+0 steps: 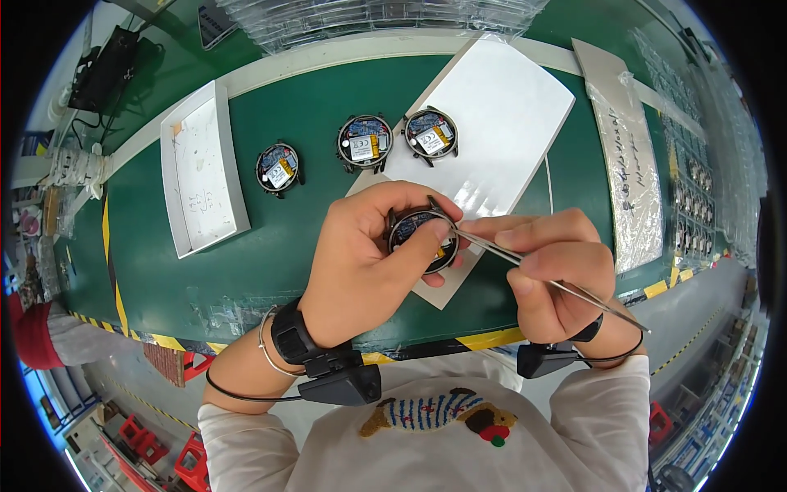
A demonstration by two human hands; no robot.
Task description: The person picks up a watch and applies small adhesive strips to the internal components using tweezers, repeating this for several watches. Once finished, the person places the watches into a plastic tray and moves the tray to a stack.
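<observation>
White shirtfront [344, 459] fills the near edge of the view; beyond it, the left hand [357, 254] grasps an uncovered watch case [407, 234] above the counter [287, 238], thumb [416, 252] lying over its right part, while the right hand [564, 266] has its grip pinched on metal tweezers [490, 247] whose tips reach the case's edge beside that thumb. A slip of those tips, from too much push or a shifting thumb, could scratch the exposed electronics [412, 223] or jab skin, and a slackening left grip might let the case twist or drop.
</observation>
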